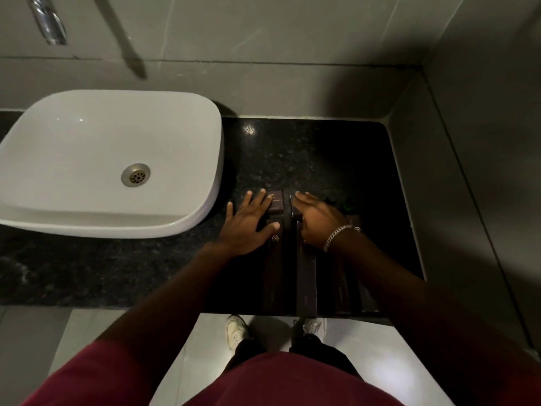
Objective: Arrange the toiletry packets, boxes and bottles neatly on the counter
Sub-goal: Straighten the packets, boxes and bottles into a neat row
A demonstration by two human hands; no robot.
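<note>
Several dark brown toiletry boxes lie on the black granite counter [307,153], right of the basin. A small box [276,202] with a gold logo sits at the far end of the row. Long boxes [306,276] run toward the counter's front edge, side by side. My left hand [248,222] rests flat with fingers spread on the left boxes. My right hand [317,219], with a silver bracelet at the wrist, lies fingers together on the boxes right of the small one. A dark bottle with a green glint [347,206] stands behind my right hand, mostly hidden in shadow.
A white vessel basin [187,206] fills the counter's left part, with a chrome tap [51,23] above it. Grey tiled walls close the back and right side. The counter's front edge [292,313] lies just under my forearms; my shoes show on the floor below.
</note>
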